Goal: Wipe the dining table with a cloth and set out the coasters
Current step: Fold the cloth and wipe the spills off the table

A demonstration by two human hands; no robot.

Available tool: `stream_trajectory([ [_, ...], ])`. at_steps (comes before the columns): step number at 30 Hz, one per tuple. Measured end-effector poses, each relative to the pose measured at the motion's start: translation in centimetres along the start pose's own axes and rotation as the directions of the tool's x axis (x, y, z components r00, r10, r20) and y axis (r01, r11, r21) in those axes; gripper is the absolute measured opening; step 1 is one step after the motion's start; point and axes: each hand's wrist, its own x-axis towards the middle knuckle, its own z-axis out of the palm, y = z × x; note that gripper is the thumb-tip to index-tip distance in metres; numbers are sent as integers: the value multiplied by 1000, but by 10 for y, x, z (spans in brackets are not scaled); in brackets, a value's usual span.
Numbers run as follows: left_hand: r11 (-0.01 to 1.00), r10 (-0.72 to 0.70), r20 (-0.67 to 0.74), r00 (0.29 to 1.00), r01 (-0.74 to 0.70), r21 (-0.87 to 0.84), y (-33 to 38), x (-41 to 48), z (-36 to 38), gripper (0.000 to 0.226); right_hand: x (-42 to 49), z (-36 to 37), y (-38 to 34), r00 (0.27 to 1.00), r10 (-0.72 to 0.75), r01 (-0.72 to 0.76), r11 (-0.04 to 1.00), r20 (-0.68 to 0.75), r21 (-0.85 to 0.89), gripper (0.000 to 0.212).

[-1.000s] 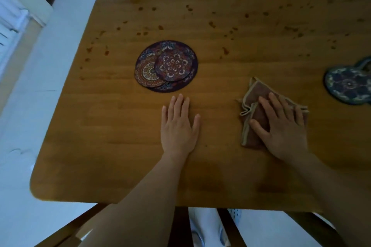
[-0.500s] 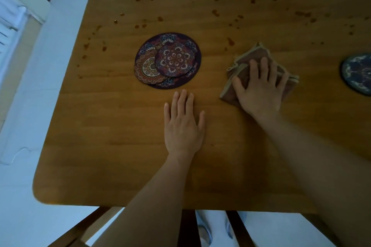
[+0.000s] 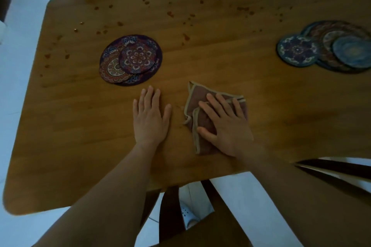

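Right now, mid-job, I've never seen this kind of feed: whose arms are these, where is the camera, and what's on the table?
There is no machine: these are a person's two bare hands, filmed by one camera worn on the head, looking down. The left hand lies flat on the wooden table, holding nothing. The right hand presses flat on a folded brown cloth. Beyond the left hand is a pile of patterned coasters; a second pile lies far right. The far side is dotted with reddish spots.
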Motion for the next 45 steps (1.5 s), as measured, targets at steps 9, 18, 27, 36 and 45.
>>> stream_trajectory([
  [9,998,52,69,996,-53,20,-17,-46,-12,67,-39,-18,112,945,323,-324,946,-44,-25,80],
  [18,999,19,45,999,-21,35,-14,-46,-7,61,-49,-12,77,564,825,-816,554,20,162,75],
  [27,999,23,46,999,-24,35,-15,-45,-7,60,-25,11,-15,787,617,-617,787,15,-19,79],
  [36,999,43,27,999,-44,26,-16,-45,-6,56,32,7,-41,979,200,-198,978,30,-65,79],
  [45,998,59,16,998,-59,15,-18,-46,-5,54,63,-3,-35,998,10,-8,1000,63,-29,76],
])
